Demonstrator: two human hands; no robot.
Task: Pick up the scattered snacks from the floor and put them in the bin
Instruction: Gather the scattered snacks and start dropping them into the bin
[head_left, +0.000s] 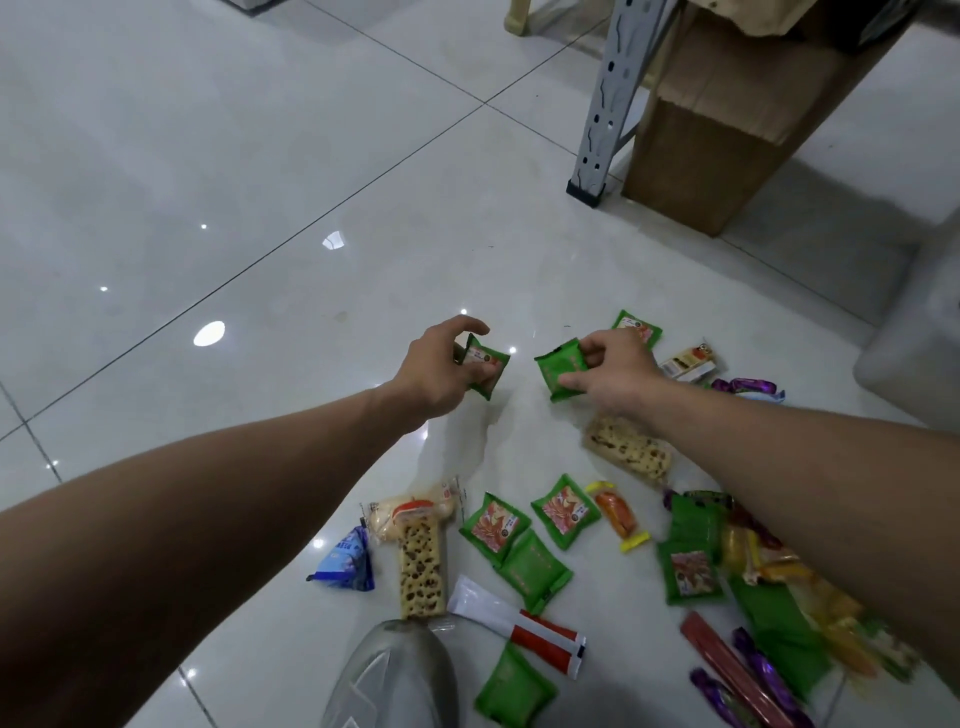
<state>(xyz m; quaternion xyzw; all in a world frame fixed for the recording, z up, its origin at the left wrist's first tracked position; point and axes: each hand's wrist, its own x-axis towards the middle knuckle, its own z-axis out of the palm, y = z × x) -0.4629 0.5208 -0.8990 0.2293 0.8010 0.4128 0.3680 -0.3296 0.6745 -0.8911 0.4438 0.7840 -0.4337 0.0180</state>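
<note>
My left hand (441, 369) pinches a small green snack packet (488, 366) just above the white tiled floor. A second green packet (558, 371) is gripped by my right hand (615, 374) close beside it. Many more snacks lie scattered on the floor in front of me: green packets (566, 509), a long cereal bar (422, 569), another cereal bar (631, 449), a white and red stick sachet (514, 623), a blue triangular packet (345, 564), an orange sausage stick (618, 514) and purple-wrapped candies (748, 387). A pale grey bin (914, 332) shows at the right edge.
A grey metal shelf post (608, 98) and a brown cardboard box (727, 124) stand at the upper right. My grey shoe (395, 675) is at the bottom middle. Glossy white tiles stretch to the left.
</note>
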